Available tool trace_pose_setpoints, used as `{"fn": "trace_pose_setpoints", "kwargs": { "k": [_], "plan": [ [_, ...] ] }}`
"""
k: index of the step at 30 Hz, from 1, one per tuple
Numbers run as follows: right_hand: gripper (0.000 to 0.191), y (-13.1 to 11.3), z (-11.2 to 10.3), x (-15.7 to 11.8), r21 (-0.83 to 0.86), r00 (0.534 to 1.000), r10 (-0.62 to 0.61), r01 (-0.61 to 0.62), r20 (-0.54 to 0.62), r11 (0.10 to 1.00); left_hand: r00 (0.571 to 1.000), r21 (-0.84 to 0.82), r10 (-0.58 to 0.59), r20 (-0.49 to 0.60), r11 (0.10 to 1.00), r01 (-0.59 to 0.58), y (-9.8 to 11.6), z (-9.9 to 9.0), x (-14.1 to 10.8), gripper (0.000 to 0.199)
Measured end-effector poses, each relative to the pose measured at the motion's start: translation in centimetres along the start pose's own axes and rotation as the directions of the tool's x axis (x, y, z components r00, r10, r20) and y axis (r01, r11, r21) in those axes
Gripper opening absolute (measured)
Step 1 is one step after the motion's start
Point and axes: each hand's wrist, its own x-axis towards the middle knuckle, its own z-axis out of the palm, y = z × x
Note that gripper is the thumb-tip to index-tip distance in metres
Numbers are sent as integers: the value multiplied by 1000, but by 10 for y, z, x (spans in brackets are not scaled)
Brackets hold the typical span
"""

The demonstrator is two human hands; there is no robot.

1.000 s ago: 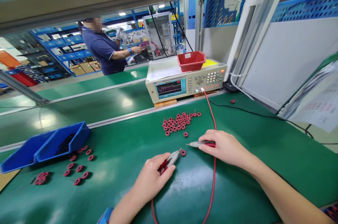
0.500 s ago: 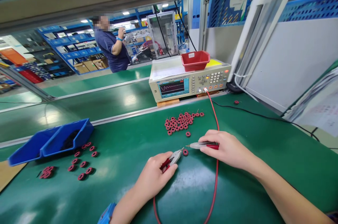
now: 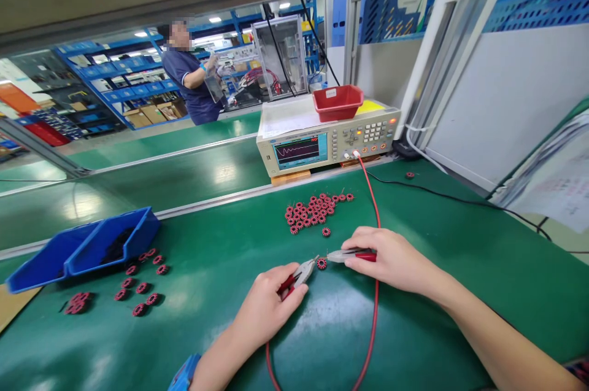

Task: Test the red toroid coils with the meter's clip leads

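My left hand (image 3: 271, 300) is closed around a red-handled test clip (image 3: 302, 274), its metal tip at the left side of a small red wound ring (image 3: 321, 263). From the right, my right hand (image 3: 391, 259) grips a second red-handled clip (image 3: 343, 255), whose tip is at the ring's upper right, by a thin wire end. The ring lies flat on the green table (image 3: 221, 311) between the tips. Whether the jaws are clamped on the wires is too small to tell. Another ring (image 3: 326, 232) lies just behind it, near a cluster of rings (image 3: 308, 213).
A tester (image 3: 299, 151) with a lit screen carries a red tray (image 3: 338, 102). Its red cable (image 3: 375, 317) loops under my right hand. Blue bins (image 3: 83, 256) and loose rings (image 3: 142, 288) are at the left. A person (image 3: 188, 81) stands beyond the bench.
The right clip has moved slightly left and down, closer to the ring. The left clip stays beside it. The view has shifted a little, and the person's arms beyond have moved.
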Motion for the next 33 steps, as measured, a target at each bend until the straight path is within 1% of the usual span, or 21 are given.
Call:
{"fn": "trace_pose_setpoints", "kwargs": {
  "k": [9, 20, 26, 28, 33],
  "plan": [
    [17, 0, 1, -1, -2, 1000, 4, -4, -3, 1000, 1000, 6, 1, -10, 1000, -1, -1, 1, 0, 23],
    [17, 1, 2, -1, -9, 1000, 2, -2, -16, 1000, 1000, 6, -9, 14, 1000, 9, 1, 0, 0, 22],
    [17, 1, 2, -2, -7, 1000, -1, 1, -16, 1000, 1000, 16, -4, 9, 1000, 4, 1, 0, 0, 22],
    [18, 1, 2, -1, 0, 1000, -14, 14, -26, 1000, 1000, 11, 0, 5, 1000, 0, 1, 0, 1, 21],
    [24, 0, 7, 2, -14, 994, -31, 30, -106, 999, 1000, 12, 10, -8, 1000, -10, 2, -1, 1, 19]
  ]
}}
